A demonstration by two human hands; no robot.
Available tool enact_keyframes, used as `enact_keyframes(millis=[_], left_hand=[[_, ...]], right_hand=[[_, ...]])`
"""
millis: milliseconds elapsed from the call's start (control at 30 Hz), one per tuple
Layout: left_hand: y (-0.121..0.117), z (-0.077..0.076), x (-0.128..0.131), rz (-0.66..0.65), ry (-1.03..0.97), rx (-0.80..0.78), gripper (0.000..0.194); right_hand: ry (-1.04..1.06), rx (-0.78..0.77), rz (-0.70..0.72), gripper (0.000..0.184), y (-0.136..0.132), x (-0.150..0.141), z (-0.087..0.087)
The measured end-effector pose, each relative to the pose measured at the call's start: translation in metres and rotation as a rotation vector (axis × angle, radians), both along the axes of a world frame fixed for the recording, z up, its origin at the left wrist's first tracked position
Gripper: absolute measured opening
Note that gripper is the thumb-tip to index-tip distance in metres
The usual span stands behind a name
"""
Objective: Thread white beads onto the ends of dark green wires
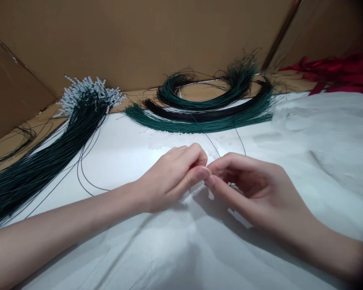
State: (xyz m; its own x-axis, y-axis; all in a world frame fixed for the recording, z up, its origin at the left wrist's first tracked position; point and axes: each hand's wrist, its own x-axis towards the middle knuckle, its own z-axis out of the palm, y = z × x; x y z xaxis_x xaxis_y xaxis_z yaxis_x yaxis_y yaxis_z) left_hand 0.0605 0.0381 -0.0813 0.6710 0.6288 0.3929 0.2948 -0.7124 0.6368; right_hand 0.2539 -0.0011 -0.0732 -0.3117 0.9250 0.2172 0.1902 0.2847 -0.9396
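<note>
My left hand (181, 169) is closed in a pinch, thumb pressed against the curled index finger. Its fingertips meet those of my right hand (248, 185), where thumb and index finger also pinch together. A thin dark wire (213, 144) runs down behind my right hand's fingers and appears to be held there. Another dark strand (240, 141) passes behind the same hand. Whatever lies between the touching fingertips is too small to make out. Small white beads (175, 133) lie beyond the hands, along the edge of a curved bundle of green wires (199, 125).
To the left lies a thick bundle of dark green wires (45, 161) with white beaded tips (87, 90). Black wires (196, 116) and a curled green bundle (199, 104) sit at the back. Red ribbons (345, 74) and translucent sheeting (326, 121) are right. Cardboard walls (157, 40) surround the white surface (121, 161).
</note>
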Motion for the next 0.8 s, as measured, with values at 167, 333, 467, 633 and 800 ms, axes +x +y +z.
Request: enact_keyframes(millis=[167, 333, 467, 633, 800], left_hand=[[-0.0010, 0.0043, 0.0012, 0.026, 0.137, 0.066, 0.040], [-0.0019, 0.0072, -0.0001, -0.025, 0.133, -0.001, 0.038], [-0.0015, 0.0061, -0.0007, -0.071, 0.098, 0.012, 0.037], [-0.0010, 0.0043, 0.0006, -0.051, 0.089, 0.039, 0.035], [-0.0009, 0.0032, 0.0022, -0.028, 0.096, 0.061, 0.036]], right_hand=[[0.053, -0.026, -0.011, 0.010, 0.0024, 0.0004, -0.0020], [0.127, -0.081, 0.015, 0.017, 0.0010, 0.0014, -0.0069], [0.147, -0.099, 0.026, 0.015, 0.0017, 0.0012, -0.0091], [0.140, -0.094, 0.019, 0.018, 0.0025, 0.0021, -0.0094], [0.127, -0.075, 0.020, 0.019, 0.0018, 0.0018, -0.0082]])
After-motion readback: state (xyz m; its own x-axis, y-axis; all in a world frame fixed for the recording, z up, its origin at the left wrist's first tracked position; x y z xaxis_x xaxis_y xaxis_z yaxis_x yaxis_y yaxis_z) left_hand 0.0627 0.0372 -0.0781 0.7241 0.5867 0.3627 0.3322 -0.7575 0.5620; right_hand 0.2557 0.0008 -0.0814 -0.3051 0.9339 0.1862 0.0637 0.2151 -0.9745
